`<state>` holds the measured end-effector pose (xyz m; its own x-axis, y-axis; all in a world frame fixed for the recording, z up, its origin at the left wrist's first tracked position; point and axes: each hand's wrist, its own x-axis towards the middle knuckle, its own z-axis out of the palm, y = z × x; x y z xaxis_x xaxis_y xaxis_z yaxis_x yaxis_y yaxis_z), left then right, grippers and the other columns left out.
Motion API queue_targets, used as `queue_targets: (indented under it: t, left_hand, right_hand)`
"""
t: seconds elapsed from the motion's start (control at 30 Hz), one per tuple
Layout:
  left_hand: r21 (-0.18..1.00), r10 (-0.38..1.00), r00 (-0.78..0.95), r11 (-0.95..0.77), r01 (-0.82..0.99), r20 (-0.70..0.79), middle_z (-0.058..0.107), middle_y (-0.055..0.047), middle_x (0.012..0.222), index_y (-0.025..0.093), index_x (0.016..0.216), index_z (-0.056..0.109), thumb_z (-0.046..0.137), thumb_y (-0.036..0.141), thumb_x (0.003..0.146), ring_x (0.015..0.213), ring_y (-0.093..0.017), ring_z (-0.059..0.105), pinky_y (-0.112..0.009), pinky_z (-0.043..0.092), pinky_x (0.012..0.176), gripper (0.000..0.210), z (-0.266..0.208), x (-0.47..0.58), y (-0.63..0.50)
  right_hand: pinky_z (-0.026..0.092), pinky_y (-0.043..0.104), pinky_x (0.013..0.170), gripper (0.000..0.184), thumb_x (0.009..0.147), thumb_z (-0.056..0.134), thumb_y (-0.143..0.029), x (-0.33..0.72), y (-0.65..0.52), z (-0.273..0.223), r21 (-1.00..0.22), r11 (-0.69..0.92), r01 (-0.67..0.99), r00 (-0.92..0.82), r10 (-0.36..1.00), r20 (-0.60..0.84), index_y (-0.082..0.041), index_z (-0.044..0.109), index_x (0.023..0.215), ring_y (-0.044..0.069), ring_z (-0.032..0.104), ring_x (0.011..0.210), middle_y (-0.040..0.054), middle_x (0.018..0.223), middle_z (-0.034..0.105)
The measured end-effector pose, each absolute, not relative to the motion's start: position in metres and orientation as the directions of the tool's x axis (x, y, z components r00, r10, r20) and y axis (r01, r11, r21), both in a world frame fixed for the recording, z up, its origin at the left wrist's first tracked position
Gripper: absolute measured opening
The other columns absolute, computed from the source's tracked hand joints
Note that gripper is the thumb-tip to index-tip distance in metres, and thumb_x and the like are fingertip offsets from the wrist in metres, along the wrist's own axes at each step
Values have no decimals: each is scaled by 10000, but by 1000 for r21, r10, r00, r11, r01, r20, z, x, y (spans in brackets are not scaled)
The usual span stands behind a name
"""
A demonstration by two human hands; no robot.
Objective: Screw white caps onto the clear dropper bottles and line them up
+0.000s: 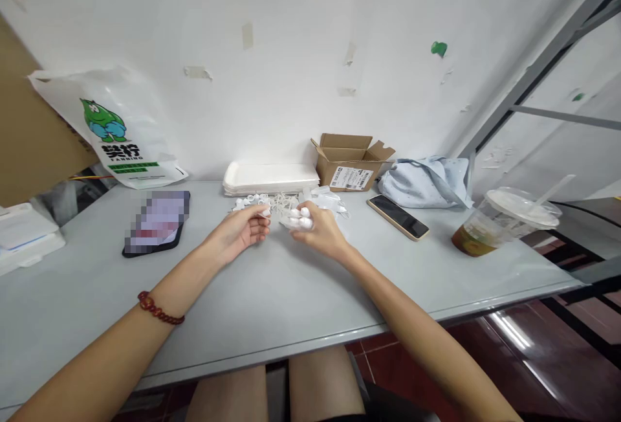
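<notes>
My left hand (pixel 245 231) is curled above the grey table, and a small white piece (pixel 265 213) shows at its thumb and fingertip. Close by on the right, my right hand (pixel 323 228) grips several white, rounded pieces (pixel 301 218); clear plastic seems to surround them. Their exact kind is too small to make out. Just beyond both hands lies a loose pile of small white parts (pixel 250 200) with thin white cords (pixel 283 202). Clear plastic bags (pixel 327 199) lie at the pile's right side.
Behind the pile are stacked white trays (pixel 272 176) and an open cardboard box (pixel 347 173). A phone (pixel 158 222) lies left; another phone (pixel 398 217), a light-blue cloth bag (pixel 422 182) and a tilted drink cup (pixel 504 221) are right. A white plastic bag (pixel 116 131) leans on the wall.
</notes>
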<state>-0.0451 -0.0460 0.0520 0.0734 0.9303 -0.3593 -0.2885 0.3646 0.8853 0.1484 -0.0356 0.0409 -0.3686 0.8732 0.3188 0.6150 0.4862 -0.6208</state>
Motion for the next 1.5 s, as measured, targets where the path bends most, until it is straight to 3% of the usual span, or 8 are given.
queue_targets:
  t: [0.07,0.13,0.3,0.43,0.8,1.0,1.23,1.5]
  left_hand:
    - [850,926,43,363,-382,-376,610,-23,655,141,713,566,670,260,724,557,-104,593,-192,483,488,158,53,-46,-44]
    - [828,916,71,389,-405,-396,626,-46,705,138,718,578,651,212,716,590,-110,601,-188,487,490,104,55,-47,-44]
    - [859,904,282,404,-315,-322,519,6,616,121,727,624,641,103,659,492,-60,462,-151,397,409,72,57,-42,-51]
    - [904,870,402,384,-186,-286,403,39,555,123,737,667,693,191,685,490,-54,382,-143,363,403,90,59,-40,-56]
    - [941,832,493,95,326,-255,449,42,498,133,718,667,671,406,724,439,-80,430,-207,401,431,273,65,-50,-59]
    - [935,862,486,-41,351,-145,434,51,477,138,663,604,605,356,769,407,-64,397,-199,314,431,242,65,-55,-54]
    - [973,948,280,92,210,-150,287,69,419,180,470,355,591,371,739,407,-51,210,-222,152,416,406,43,-37,-50]
    - [958,899,407,44,285,-162,385,65,547,153,833,618,611,393,754,460,-70,238,-229,169,448,252,59,-55,-50]
  right_hand:
    - [388,242,573,296,610,692,-290,150,-35,44,-847,334,414,-364,913,183,-184,523,829,125,504,635,-37,701,541]
    - [388,240,519,280,590,706,-303,150,-36,48,-949,189,253,-440,896,61,-177,505,740,116,497,589,-39,650,524]
    - [383,211,429,359,567,730,-212,149,-40,52,-997,-30,71,-627,776,-68,-171,554,877,121,556,578,-26,673,571]
    - [385,189,393,426,560,726,-158,149,-42,53,-995,-97,33,-715,693,-91,-175,545,945,101,554,530,-37,681,584]
    - [385,171,375,646,549,725,-150,144,-48,48,-982,-77,170,-761,624,-181,-175,497,1153,96,553,478,-36,667,605]
    - [393,197,410,666,553,729,-176,141,-51,51,-976,-5,217,-645,750,-147,-186,473,1168,94,513,491,-54,647,560]
    - [359,188,485,701,538,706,-134,141,-56,50,-916,249,313,-519,853,55,-223,411,1167,67,417,546,-78,690,500]
    - [316,202,500,666,549,710,-190,141,-44,42,-857,316,406,-537,842,56,-222,407,1142,88,399,537,-95,613,449]
